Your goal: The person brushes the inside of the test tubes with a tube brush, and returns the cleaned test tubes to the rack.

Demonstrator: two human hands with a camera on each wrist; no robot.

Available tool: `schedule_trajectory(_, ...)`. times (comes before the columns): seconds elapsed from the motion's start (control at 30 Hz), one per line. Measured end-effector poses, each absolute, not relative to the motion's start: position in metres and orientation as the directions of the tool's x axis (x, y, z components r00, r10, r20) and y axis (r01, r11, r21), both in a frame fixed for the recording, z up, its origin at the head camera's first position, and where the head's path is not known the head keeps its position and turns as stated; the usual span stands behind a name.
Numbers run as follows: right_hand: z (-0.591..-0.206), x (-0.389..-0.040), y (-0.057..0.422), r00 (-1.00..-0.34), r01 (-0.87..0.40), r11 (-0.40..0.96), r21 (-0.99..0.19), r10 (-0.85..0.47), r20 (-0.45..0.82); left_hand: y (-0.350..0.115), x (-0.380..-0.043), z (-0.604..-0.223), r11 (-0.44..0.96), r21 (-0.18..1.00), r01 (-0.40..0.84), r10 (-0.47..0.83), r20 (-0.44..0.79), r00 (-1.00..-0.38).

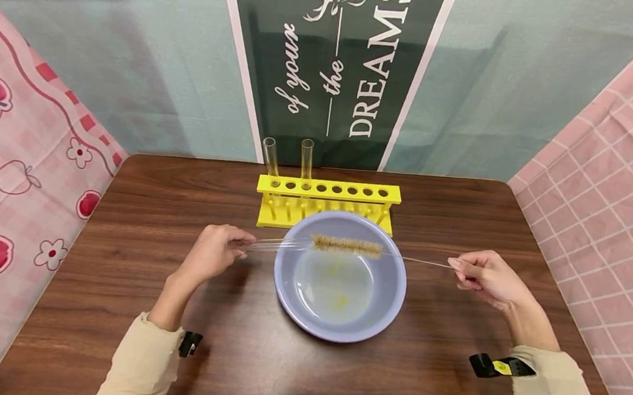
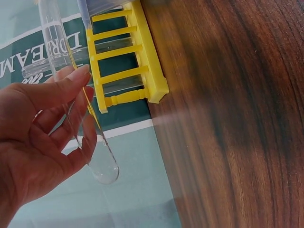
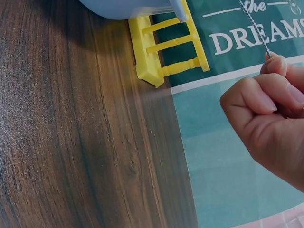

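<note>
My left hand (image 1: 214,252) pinches a clear glass test tube (image 2: 105,164) between thumb and fingers, near its rounded end. The tube lies nearly level, its far end over the left side of a lavender basin (image 1: 395,298). My right hand (image 1: 487,275) grips the thin twisted wire handle (image 3: 256,31) of a test tube brush (image 1: 346,246). Its tan bristles are over the basin, level with the tube's far end; I cannot tell whether their tip is inside. A thin yellow line runs along the tube, either a reflection or something in it. Cloudy liquid (image 1: 334,287) with yellowish patches fills the basin's bottom.
Behind the basin stands a yellow test tube rack (image 1: 328,189), with one upright test tube (image 1: 271,159) and another upright test tube (image 1: 306,159) in its left half. Under everything is a dark wooden table (image 1: 117,280). Fabric hangs at the back and on both sides.
</note>
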State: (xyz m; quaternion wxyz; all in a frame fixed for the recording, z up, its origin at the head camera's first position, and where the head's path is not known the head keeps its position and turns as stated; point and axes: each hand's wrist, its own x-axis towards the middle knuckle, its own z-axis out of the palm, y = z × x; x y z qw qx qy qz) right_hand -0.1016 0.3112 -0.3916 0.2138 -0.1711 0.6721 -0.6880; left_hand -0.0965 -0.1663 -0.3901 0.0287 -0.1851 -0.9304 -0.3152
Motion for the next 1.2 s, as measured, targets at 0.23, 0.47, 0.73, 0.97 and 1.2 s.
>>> schedule_trajectory(0.23,-0.386,-0.101,0.306,-0.861,0.033,0.065,-0.997,-0.504,-0.061,-0.167,-0.096,-0.39,0.736,0.546,0.4,0.349,0.201,-0.915)
schedule_trajectory(0.47,-0.378,-0.099,0.292,-0.896,-0.051,0.183,-0.982,-0.443,-0.036,-0.163,-0.095,-0.391,0.747,0.509,0.427,0.381,0.199,-0.903)
schedule_trajectory(0.73,-0.374,-0.101,0.274,-0.908,-0.084,0.271,-0.959,-0.417,-0.038,-0.156,-0.097,-0.393,0.707,0.55,0.444,0.392,0.218,-0.894)
schedule_trajectory(0.97,-0.376,-0.104,0.256,-0.914,-0.112,0.374,-0.921,-0.402,-0.052,-0.149,-0.098,-0.388,0.712,0.54,0.45,0.395,0.222,-0.892)
schedule_trajectory(1.2,-0.379,-0.104,0.236,-0.906,-0.102,0.391,-0.915,-0.416,-0.077,-0.139,-0.096,-0.383,0.723,0.511,0.465,0.402,0.236,-0.885)
